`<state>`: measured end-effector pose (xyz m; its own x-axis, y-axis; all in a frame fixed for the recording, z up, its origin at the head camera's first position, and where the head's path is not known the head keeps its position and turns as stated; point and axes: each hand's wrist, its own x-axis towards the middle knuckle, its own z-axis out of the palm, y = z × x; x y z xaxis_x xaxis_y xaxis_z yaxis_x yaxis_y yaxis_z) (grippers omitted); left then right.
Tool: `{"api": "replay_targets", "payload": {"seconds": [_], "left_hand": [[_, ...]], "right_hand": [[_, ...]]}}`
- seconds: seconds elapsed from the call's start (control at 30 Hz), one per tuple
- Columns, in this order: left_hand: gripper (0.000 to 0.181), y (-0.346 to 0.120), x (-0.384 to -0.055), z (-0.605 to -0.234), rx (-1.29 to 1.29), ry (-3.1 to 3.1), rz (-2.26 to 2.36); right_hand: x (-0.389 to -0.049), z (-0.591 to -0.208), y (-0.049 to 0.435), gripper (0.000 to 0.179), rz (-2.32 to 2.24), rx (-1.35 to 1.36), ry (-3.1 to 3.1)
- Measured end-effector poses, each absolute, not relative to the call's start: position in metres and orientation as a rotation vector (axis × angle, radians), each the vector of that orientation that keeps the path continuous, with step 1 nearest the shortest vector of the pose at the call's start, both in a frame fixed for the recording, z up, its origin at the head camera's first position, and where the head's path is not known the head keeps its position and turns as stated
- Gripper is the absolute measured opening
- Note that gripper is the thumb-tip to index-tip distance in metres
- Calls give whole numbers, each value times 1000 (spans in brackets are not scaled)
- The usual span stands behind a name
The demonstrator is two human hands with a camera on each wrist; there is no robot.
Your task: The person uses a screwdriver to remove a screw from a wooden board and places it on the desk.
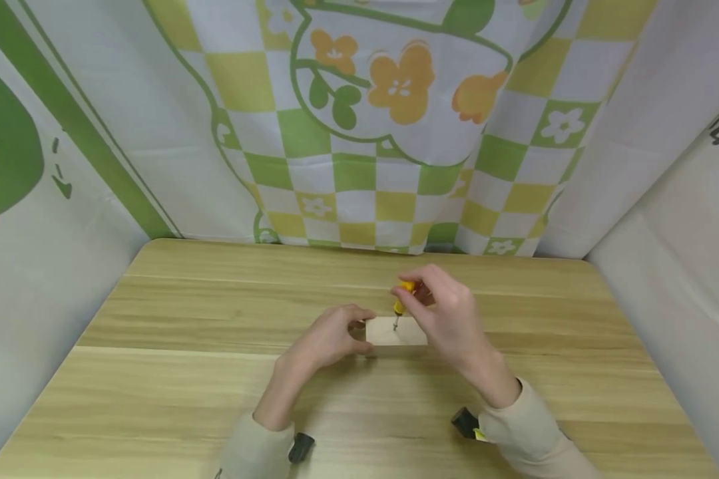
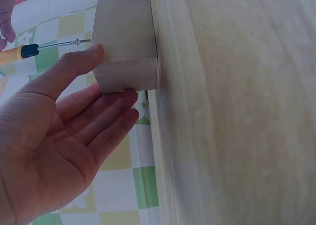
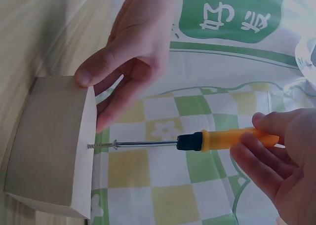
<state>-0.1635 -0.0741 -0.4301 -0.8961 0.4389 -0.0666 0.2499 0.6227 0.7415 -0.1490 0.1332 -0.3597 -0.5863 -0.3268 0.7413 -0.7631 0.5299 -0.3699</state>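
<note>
A pale wooden block lies on the table, and a screw stands out of its top face with most of its thread showing. My left hand grips the block's left end, thumb on the near side and fingers round the far side. In my right hand is a screwdriver with a yellow handle and dark collar, pinched between thumb and fingers at the handle's end. The screwdriver stands nearly upright, its tip at the screw head. The left wrist view also shows the block flat against the tabletop.
The wood-grain table runs to a patterned curtain at the back, with white sheets at both sides. A dark wrist-worn piece sits by the left sleeve, and another dark piece by the right sleeve.
</note>
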Motion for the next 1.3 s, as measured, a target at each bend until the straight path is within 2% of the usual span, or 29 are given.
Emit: {"api": "replay_targets", "payload": {"seconds": [0.5,0.87,1.13,1.3], "left_hand": [[59,-78,-164,-430,546,2626,1132],[58,-79,-163,-429,595,2634,1126],[57,-78,-163,-429,622,2619,1137],[57,-76,-164,-431,636,2614,1135]], "right_hand": [[-161,-356,135,16,937,1037,-2159],[-163,-351,140,19,973,1173,-2208],[-155,-359,133,25,1051,1021,-2216],[-150,-364,128,37,1048,833,-2220]]}}
